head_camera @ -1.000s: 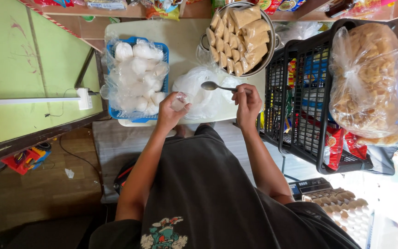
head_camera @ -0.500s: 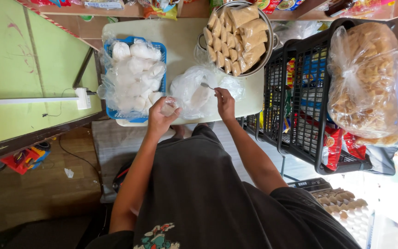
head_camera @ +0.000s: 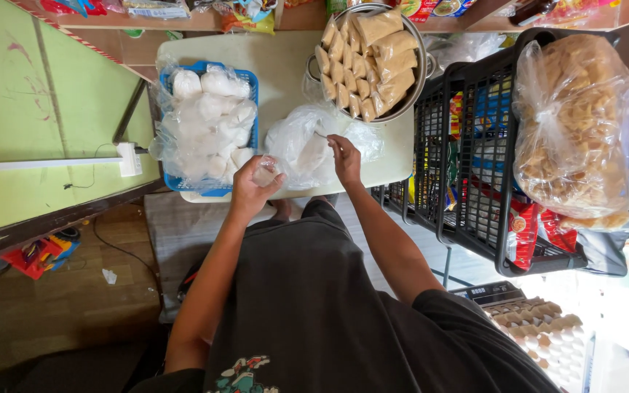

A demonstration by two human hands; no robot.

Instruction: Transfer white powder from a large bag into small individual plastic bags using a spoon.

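Clear plastic: the left hand (head_camera: 255, 188) pinches a small bag (head_camera: 265, 175) at frame centre while the right hand (head_camera: 345, 156) grips a spoon (head_camera: 322, 135) inside the big white-filled bag (head_camera: 307, 149) on the tabletop (head_camera: 278, 62). Keeping the small bag's mouth wide and close should avoid spills.

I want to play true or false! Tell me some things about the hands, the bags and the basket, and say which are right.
1. The left hand holds a small clear bag. True.
2. The right hand rests inside the metal pot. False: it holds a spoon in the big white bag.
3. The blue basket holds white packets. True.
4. The black crate stands by the left hand. False: it stands on the right-hand side.
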